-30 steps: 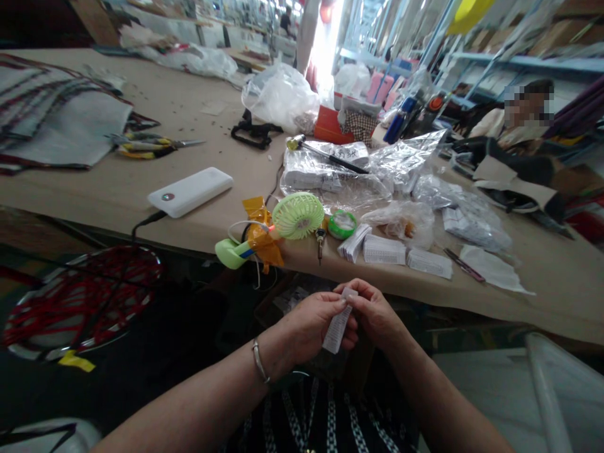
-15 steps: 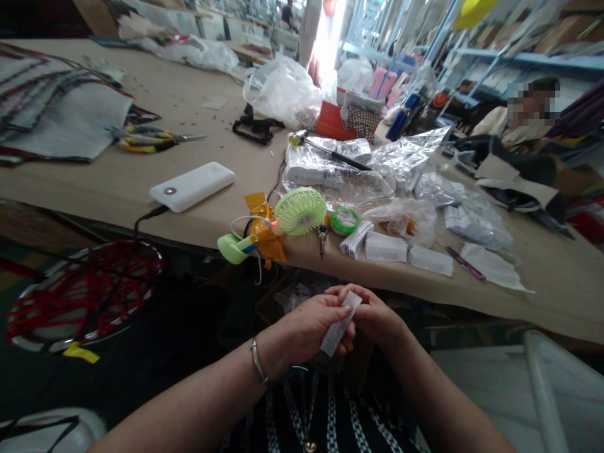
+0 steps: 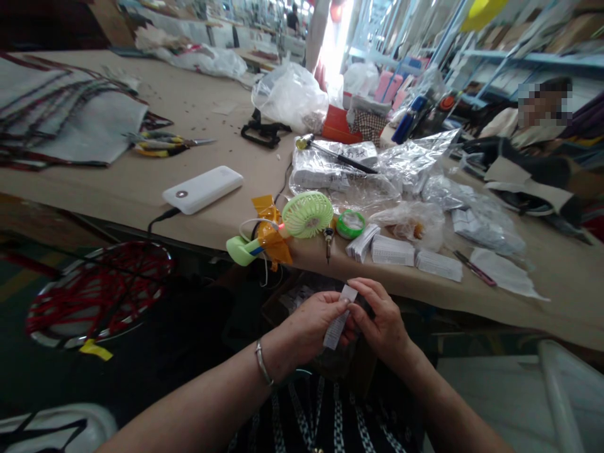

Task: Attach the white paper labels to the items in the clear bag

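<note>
My left hand (image 3: 325, 318) is closed on a narrow white printed label (image 3: 337, 327), with the thumb pressed on its face near the upper end. The label slants, its lower end hanging free below the thumb. My right hand (image 3: 380, 318) is at the label's upper right edge, thumb and fingertips curved about that end; its other fingers are partly hidden. Both hands are in front of the table's edge, above my lap. Stacks of similar printed labels (image 3: 392, 250) lie on the table just beyond, beside a green tape roll (image 3: 350, 224).
A green fan (image 3: 307, 215) is taped at the table's edge, near a white power bank (image 3: 204, 190). Pliers (image 3: 163, 145), plastic bags (image 3: 290, 94) and a pink-handled tool (image 3: 475, 268) lie on the table (image 3: 245, 170). A person (image 3: 509, 119) sits at the right.
My right hand has opened out from behind the label, its thumb and fingers now at the upper end. The left hand keeps its hold. The view has shifted slightly left.
</note>
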A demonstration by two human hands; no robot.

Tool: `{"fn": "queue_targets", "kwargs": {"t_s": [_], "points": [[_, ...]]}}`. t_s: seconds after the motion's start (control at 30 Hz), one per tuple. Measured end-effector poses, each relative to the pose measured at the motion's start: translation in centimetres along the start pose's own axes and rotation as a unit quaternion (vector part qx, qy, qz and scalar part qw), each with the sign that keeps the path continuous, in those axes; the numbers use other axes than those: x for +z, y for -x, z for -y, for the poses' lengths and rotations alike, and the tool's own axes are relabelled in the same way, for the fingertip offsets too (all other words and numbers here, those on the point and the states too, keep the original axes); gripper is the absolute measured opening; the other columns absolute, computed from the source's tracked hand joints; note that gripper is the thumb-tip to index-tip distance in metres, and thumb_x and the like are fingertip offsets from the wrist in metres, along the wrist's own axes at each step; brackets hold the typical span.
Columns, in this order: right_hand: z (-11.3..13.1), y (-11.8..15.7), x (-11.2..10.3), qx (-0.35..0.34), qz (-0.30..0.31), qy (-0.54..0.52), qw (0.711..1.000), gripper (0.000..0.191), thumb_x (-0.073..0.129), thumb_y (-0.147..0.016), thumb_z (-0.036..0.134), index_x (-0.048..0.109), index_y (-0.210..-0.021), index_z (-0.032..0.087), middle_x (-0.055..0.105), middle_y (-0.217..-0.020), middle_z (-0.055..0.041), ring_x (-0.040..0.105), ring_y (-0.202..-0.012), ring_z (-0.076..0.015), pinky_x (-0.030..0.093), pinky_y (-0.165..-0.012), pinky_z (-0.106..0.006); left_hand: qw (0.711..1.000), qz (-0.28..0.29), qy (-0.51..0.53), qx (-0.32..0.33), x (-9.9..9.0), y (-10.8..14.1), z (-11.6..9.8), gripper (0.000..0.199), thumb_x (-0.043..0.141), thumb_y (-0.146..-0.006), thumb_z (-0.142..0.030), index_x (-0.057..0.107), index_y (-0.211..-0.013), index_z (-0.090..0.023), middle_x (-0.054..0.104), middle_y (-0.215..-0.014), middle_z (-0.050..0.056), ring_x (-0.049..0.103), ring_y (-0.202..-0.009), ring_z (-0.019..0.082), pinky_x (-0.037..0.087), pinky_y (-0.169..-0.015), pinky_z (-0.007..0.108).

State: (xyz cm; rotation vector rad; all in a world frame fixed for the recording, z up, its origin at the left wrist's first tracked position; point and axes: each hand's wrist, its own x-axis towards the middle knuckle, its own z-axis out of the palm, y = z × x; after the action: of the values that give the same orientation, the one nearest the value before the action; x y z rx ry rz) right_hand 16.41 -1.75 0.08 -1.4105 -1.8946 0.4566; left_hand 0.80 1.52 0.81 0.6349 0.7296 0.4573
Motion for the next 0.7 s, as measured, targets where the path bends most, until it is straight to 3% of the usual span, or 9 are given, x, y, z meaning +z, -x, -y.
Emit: {"fn": "queue_targets", "kwargs": {"t_s": [0.13, 0.23, 0.37, 0.53, 0.7], "points": [[0.1, 0.1, 0.4, -0.008, -0.001, 0.008, 1.000, 0.033, 0.050, -0.085, 0.028, 0.053, -0.117, 0.021, 0.054, -0.115, -0.0097, 0.050, -0.108, -0.0231, 0.043, -0.093, -0.038, 1.000, 0.005, 0.008, 0.009, -0.2, -0.1, 0.2, 0.020, 0.057, -0.076, -0.031, 0.056, -0.081, -0.012, 0.056, -0.060, 0.001, 0.053, -0.048, 0.010, 0.040, -0.046, 0.021], [0.3, -0.1, 0.7, 0.043, -0.018, -0.059, 0.997, 0.033, 0.051, -0.085, 0.028, 0.051, -0.117, 0.021, 0.055, -0.114, -0.0085, 0.052, -0.105, -0.0215, 0.042, -0.092, -0.037, 1.000, 0.003, 0.014, 0.019, -0.4, 0.0, 0.3, 0.020, 0.056, -0.077, -0.032, 0.056, -0.079, -0.012, 0.054, -0.060, 0.001, 0.052, -0.048, 0.009, 0.039, -0.046, 0.021], [0.3, -0.8, 0.9, 0.165, -0.015, -0.238, 0.957, 0.021, 0.055, -0.082, 0.035, 0.056, -0.096, 0.019, 0.061, -0.086, -0.0022, 0.058, -0.077, -0.0151, 0.047, -0.071, -0.026, 0.999, -0.011, 0.008, 0.047, -0.5, -0.1, 0.2, 0.023, 0.055, -0.078, -0.036, 0.056, -0.080, -0.013, 0.054, -0.061, 0.000, 0.052, -0.049, 0.009, 0.038, -0.046, 0.021], [0.1, -1.9, 1.6, 0.258, 0.020, -0.361, 0.896, 0.021, 0.062, -0.076, 0.037, 0.056, -0.077, 0.017, 0.055, -0.063, 0.0032, 0.047, -0.052, -0.0085, 0.039, -0.049, -0.019, 0.997, -0.024, -0.025, 0.075, -0.6, -0.1, 0.4, 0.025, 0.053, -0.079, -0.038, 0.056, -0.077, -0.013, 0.053, -0.058, -0.001, 0.050, -0.048, 0.008, 0.037, -0.047, 0.021], [0.0, -2.6, 2.3, 0.259, 0.018, -0.363, 0.895, 0.021, 0.062, -0.074, 0.035, 0.056, -0.073, 0.016, 0.054, -0.059, 0.0029, 0.045, -0.050, -0.0083, 0.037, -0.047, -0.020, 0.992, -0.060, -0.066, 0.088, -0.7, -0.1, 0.2, 0.028, 0.053, -0.077, -0.041, 0.055, -0.071, -0.014, 0.054, -0.058, 0.000, 0.047, -0.048, 0.008, 0.036, -0.050, 0.022]]}}
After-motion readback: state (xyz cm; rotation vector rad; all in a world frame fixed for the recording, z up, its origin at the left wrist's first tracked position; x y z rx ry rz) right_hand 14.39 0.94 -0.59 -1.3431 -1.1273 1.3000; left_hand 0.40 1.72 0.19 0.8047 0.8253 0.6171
